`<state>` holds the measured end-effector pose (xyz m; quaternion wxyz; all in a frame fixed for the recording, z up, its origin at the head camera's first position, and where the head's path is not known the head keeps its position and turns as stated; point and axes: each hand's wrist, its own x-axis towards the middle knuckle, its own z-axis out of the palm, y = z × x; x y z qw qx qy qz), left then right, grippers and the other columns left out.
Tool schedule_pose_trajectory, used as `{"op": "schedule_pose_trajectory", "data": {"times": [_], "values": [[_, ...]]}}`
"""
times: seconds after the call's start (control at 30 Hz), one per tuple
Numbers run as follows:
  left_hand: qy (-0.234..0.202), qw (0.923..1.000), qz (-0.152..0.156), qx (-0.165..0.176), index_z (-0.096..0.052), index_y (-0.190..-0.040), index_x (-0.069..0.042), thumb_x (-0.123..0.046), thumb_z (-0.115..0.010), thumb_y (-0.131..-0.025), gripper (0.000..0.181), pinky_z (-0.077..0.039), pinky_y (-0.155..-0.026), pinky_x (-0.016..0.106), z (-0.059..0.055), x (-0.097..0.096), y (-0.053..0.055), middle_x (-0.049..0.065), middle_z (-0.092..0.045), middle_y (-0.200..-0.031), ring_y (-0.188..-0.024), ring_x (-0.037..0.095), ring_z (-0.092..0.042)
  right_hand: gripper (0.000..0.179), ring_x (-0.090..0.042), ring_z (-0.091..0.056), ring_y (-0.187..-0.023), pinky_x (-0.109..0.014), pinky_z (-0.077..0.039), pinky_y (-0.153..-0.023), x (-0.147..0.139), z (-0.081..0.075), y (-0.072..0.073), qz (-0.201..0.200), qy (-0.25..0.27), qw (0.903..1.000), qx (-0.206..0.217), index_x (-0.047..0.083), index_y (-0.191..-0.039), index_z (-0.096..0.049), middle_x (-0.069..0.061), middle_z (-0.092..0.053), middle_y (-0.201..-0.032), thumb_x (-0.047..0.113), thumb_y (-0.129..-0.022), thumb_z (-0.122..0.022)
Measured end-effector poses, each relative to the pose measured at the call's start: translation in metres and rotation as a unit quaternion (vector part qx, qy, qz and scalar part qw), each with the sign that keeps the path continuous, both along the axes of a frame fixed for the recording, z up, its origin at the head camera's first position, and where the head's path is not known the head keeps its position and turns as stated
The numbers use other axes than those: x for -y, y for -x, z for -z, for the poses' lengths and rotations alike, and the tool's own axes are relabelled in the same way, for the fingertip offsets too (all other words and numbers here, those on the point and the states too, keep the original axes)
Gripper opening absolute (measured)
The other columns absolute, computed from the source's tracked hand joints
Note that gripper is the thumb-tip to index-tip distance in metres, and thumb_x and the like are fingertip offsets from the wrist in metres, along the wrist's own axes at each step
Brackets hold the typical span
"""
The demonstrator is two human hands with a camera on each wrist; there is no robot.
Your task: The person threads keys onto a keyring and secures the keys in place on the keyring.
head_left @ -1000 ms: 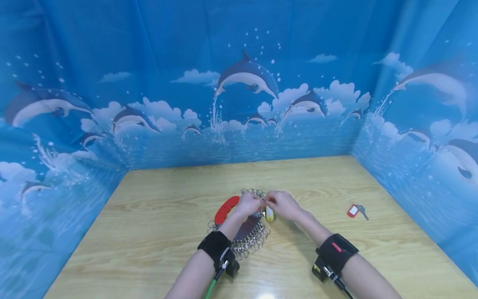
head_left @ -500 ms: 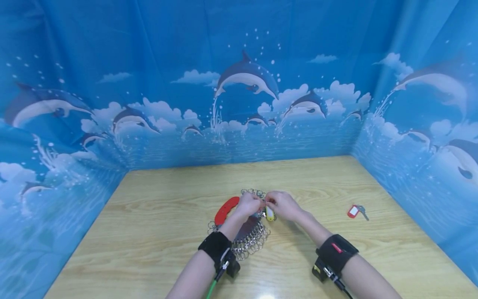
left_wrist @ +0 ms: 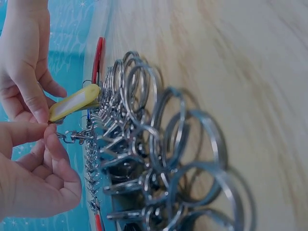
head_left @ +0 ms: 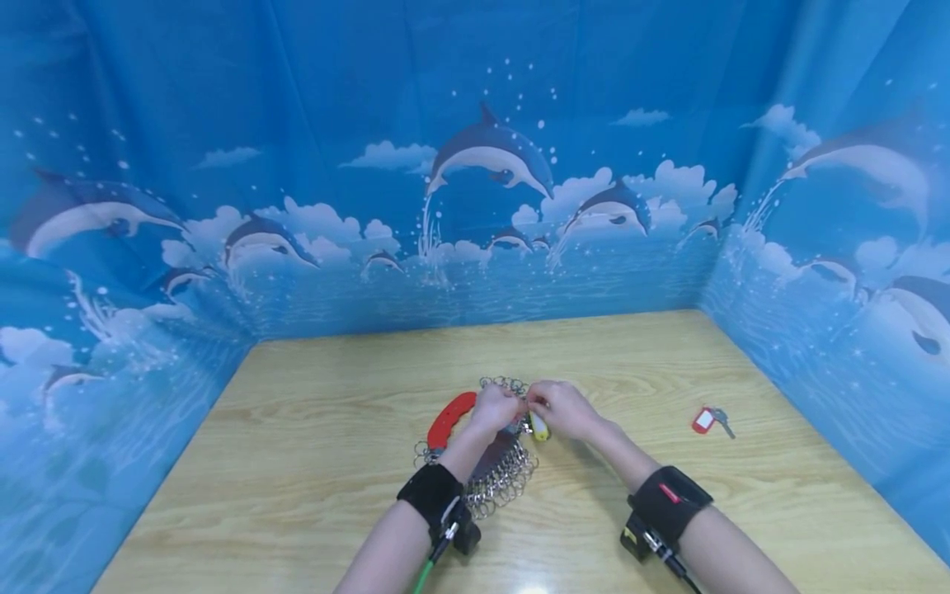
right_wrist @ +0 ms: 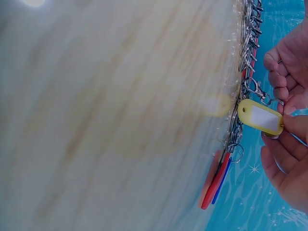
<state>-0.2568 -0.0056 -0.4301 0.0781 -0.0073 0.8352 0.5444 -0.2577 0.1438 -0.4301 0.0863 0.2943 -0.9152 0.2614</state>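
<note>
In the head view my left hand (head_left: 496, 410) and right hand (head_left: 562, 408) meet over a big metal key holder, which has a red curved handle (head_left: 451, 419) and many rings (head_left: 499, 483) around its edge. A yellow key tag (right_wrist: 261, 117) with a white label hangs by my right fingers, its end pinched between thumb and fingertips. My left thumb and fingers pinch a small split ring (right_wrist: 278, 103) right beside that end. A short chain with a clasp (left_wrist: 77, 136) runs from the ring to the holder. Fingertips hide part of the ring.
A red key tag (head_left: 703, 420) with a key (head_left: 722, 422) lies on the wooden table (head_left: 297, 462) to the right. Blue dolphin-print curtains (head_left: 475, 272) enclose the table's back and sides. Each wrist wears a black strap (head_left: 670, 499) with a camera and cable.
The lower end of the yellow tag has tilted slightly to the right. Both hands keep nearly the same place and grip.
</note>
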Motion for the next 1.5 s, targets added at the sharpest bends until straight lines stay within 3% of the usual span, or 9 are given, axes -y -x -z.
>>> {"op": "schedule_pose_trajectory", "data": {"times": [0.13, 0.37, 0.67, 0.97, 1.23, 1.43, 1.5], "values": [[0.018, 0.9998, 0.01, -0.007, -0.062, -0.058, -0.001, -0.008, -0.065, -0.078, 0.021, -0.034, -0.051, 0.023, 0.0005, -0.0003, 0.0, 0.001, -0.053, -0.052, -0.049, 0.011, -0.043, 0.005, -0.015, -0.059, -0.072, -0.03, -0.05, -0.067, -0.0009, 0.0003, 0.0018, 0.023, 0.011, 0.9993, 0.028, 0.007, -0.085, -0.065, -0.002, -0.064, -0.08, 0.004, -0.085, -0.061], [0.018, 0.9967, 0.068, -0.04, -0.067, -0.069, 0.008, -0.001, -0.059, -0.073, 0.012, -0.035, -0.055, 0.024, 0.0003, 0.0016, -0.002, 0.0, -0.05, -0.055, -0.056, 0.013, -0.045, 0.004, -0.013, -0.057, -0.067, -0.028, -0.048, -0.063, -0.0053, 0.003, 0.0053, 0.04, 0.044, 0.9959, 0.068, 0.005, -0.083, -0.065, -0.002, -0.063, -0.075, 0.004, -0.084, -0.061], [0.032, 0.9977, 0.045, -0.04, -0.07, -0.072, 0.002, -0.002, -0.061, -0.075, 0.01, -0.037, -0.054, 0.024, 0.0007, 0.0007, -0.0003, 0.002, -0.057, -0.067, -0.063, 0.014, -0.048, 0.004, -0.011, -0.056, -0.064, -0.024, -0.047, -0.059, -0.004, 0.0033, 0.0039, 0.017, 0.041, 0.9982, 0.04, 0.006, -0.083, -0.064, -0.002, -0.063, -0.075, 0.004, -0.085, -0.061], [0.015, 0.9991, 0.032, -0.023, -0.071, -0.077, 0.002, -0.005, -0.062, -0.079, 0.012, -0.039, -0.054, 0.023, 0.0009, -0.0002, -0.0005, 0.002, -0.059, -0.066, -0.061, 0.013, -0.051, 0.004, -0.016, -0.06, -0.071, -0.027, -0.05, -0.065, -0.0025, -0.0003, 0.0, 0.011, 0.033, 0.9987, 0.037, 0.005, -0.084, -0.065, -0.004, -0.065, -0.08, 0.004, -0.085, -0.061], [0.005, 0.9995, 0.023, -0.022, -0.069, -0.072, 0.003, -0.006, -0.063, -0.078, 0.012, -0.039, -0.053, 0.022, 0.0014, 0.0009, 0.0001, 0.002, -0.059, -0.064, -0.058, 0.012, -0.051, 0.005, -0.016, -0.061, -0.074, -0.029, -0.05, -0.068, -0.0023, 0.0003, 0.0002, 0.003, 0.028, 0.9992, 0.03, 0.004, -0.084, -0.065, -0.004, -0.065, -0.081, 0.002, -0.084, -0.061], [0.006, 0.9987, 0.034, -0.039, -0.069, -0.07, 0.004, -0.007, -0.062, -0.08, 0.016, -0.036, -0.051, 0.021, 0.0019, 0.0024, -0.0013, 0.001, -0.058, -0.059, -0.054, 0.011, -0.048, 0.004, -0.016, -0.061, -0.073, -0.029, -0.05, -0.067, -0.0034, 0.0017, 0.0015, 0.009, 0.035, 0.9988, 0.034, 0.005, -0.083, -0.065, -0.003, -0.066, -0.079, 0.005, -0.085, -0.062], [0.006, 0.9982, 0.044, -0.041, -0.068, -0.068, 0.005, -0.002, -0.061, -0.077, 0.013, -0.035, -0.052, 0.022, 0.0014, 0.003, -0.002, 0.002, -0.058, -0.06, -0.055, 0.012, -0.047, 0.004, -0.016, -0.061, -0.072, -0.029, -0.05, -0.066, -0.0037, 0.0022, 0.0022, 0.016, 0.04, 0.9982, 0.042, 0.005, -0.083, -0.065, -0.004, -0.066, -0.079, 0.004, -0.084, -0.062]]}}
